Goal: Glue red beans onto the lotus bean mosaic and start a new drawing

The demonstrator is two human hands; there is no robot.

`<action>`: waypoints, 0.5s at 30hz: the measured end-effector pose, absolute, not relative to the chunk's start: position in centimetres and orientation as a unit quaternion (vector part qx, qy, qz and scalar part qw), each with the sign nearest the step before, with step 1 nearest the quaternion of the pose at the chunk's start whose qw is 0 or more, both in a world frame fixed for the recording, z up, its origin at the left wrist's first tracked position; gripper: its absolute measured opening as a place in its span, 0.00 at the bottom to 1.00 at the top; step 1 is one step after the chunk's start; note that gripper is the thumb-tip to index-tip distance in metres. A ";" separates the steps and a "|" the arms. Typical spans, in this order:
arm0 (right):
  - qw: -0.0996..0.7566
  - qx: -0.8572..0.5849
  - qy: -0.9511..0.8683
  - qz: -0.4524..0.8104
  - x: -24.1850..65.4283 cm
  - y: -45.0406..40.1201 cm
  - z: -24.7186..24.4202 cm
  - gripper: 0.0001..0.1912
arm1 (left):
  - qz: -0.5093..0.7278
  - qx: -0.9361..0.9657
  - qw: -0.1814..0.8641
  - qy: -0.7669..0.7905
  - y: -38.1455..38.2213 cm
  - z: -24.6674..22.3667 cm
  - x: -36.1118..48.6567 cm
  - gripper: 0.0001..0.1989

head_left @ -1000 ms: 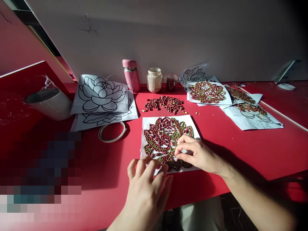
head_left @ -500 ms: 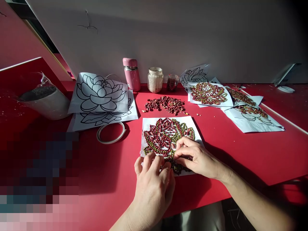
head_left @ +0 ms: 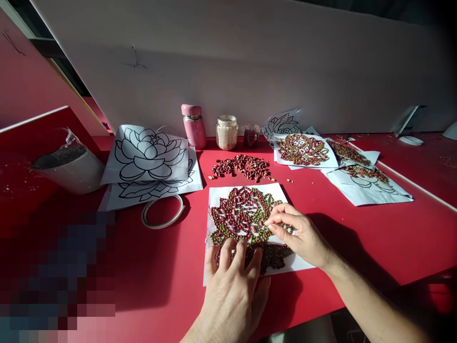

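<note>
A white sheet [head_left: 303,261] lies in front of me, bearing a lotus picture [head_left: 246,214] built from dark red and green beans. Over its lower left part, my left hand [head_left: 232,281] rests with fingers spread and the fingertips on the beans. My right hand [head_left: 298,233] is above the right side of the picture, thumb and forefinger pinched together close to the green beans. Whatever sits between those fingertips is too small to make out. Behind the sheet is a loose pile of mottled red beans [head_left: 244,167].
Outlined lotus sheets [head_left: 150,157] lie at the left, with a tape roll [head_left: 162,212] and a white tub [head_left: 71,171]. A pink flask [head_left: 193,126], a glass jar [head_left: 227,133] and a small cup [head_left: 251,136] line the back wall. Bean-covered pictures [head_left: 305,150] lie at right.
My right hand has moved farther up the picture, still pinched. The fingers of my left hand have stretched out flatter on the sheet. The whole view has shifted slightly.
</note>
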State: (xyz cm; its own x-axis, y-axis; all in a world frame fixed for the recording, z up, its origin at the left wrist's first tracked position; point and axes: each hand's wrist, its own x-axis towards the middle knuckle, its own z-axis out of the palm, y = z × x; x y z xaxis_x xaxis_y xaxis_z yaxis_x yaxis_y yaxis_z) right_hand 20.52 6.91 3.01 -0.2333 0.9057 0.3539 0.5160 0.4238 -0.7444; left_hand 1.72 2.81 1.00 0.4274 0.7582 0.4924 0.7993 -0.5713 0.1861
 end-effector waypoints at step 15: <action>0.400 -0.560 -0.685 0.240 24.2 14.0 3.8 0.10 | -0.246 -0.860 0.133 -0.426 3.9 -0.4 0.5 0.19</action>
State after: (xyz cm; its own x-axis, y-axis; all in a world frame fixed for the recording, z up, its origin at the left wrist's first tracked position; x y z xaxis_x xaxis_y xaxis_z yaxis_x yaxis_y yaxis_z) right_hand 24.20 13.98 3.77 -0.0534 0.9588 0.2789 0.5749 0.2579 -0.7765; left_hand 0.55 3.86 -0.35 0.5160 0.6678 0.5365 0.7987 -0.6015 -0.0196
